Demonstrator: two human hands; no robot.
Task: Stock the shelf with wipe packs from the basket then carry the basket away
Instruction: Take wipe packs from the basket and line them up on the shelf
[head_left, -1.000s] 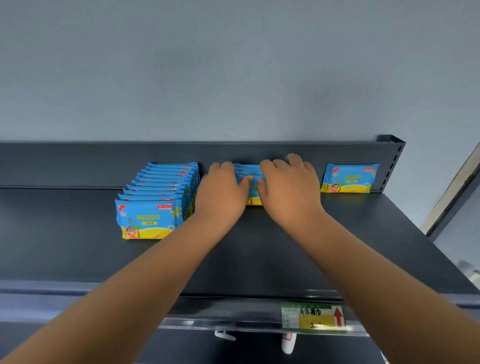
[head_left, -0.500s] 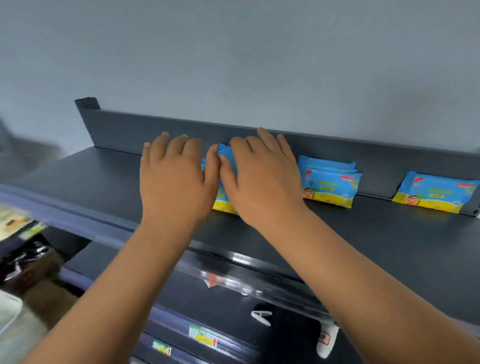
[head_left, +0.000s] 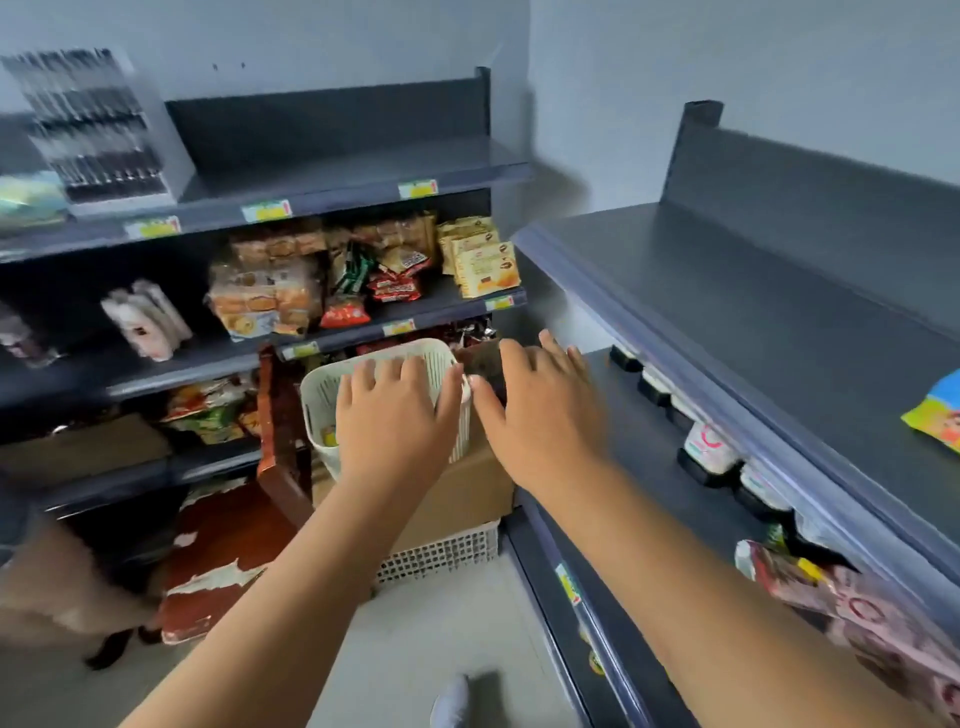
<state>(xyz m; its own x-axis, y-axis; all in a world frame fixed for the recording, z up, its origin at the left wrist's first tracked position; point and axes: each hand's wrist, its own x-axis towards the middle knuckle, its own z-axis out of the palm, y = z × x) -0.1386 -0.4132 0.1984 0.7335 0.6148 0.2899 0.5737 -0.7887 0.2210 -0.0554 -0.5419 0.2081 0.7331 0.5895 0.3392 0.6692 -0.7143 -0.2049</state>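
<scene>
Over the basket (head_left: 363, 374), raised on a cardboard box (head_left: 457, 493) for easy reach, we spread our left hand (head_left: 397, 415) and right hand (head_left: 537, 410), fingers (head_left: 369, 376) wide, holding nothing.

A brown cardboard box (head_left: 457, 493) sits on a white lattice plastic crate (head_left: 441, 556) on the pale floor (head_left: 415, 639). At far left, dark shelving holds yellow biscuit packets (head_left: 483, 260), red snack wrappers (head_left: 392, 286) and bagged bread (head_left: 260, 296).

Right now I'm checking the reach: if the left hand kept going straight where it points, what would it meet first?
Probably the white basket: the left hand, open, already overlaps it, though depth is unclear.
</scene>
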